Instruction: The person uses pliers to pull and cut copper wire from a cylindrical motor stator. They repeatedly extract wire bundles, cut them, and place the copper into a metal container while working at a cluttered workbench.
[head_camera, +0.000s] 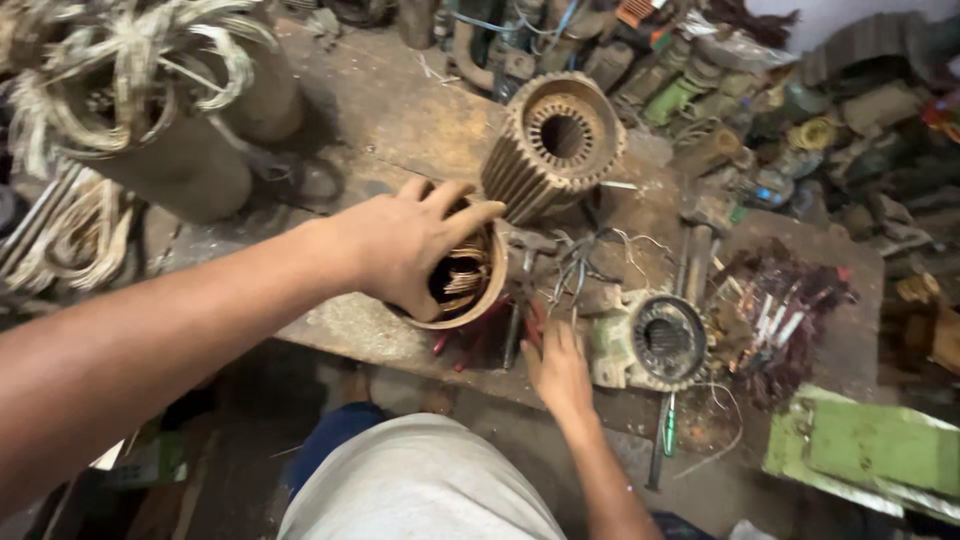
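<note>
Bench (400, 120): worn, dirty wood; far right lost under blurred scrap parts.
Left hand (410, 245): fingers spread, clamped over rim of small stator (470, 285) at bench's near edge; palm hides most of it, only copper windings show inside.
Right hand (558, 368): flat, fingers together, reaching among pliers (520, 325) w/ red grips; tips hidden, can't tell if gripping.
Big stator (555, 145): just beyond, tilted.
Far left: wound cylinder (150, 130), cut off by frame.

A grimy wooden worktop (400, 120) carries a finned motor stator (553, 145) lying on its side and a wound stator (465, 275) near the front edge. Pliers (520, 300), a toothed round motor part (668, 340) and a green-handled screwdriver (667, 425) lie beside them.
</note>
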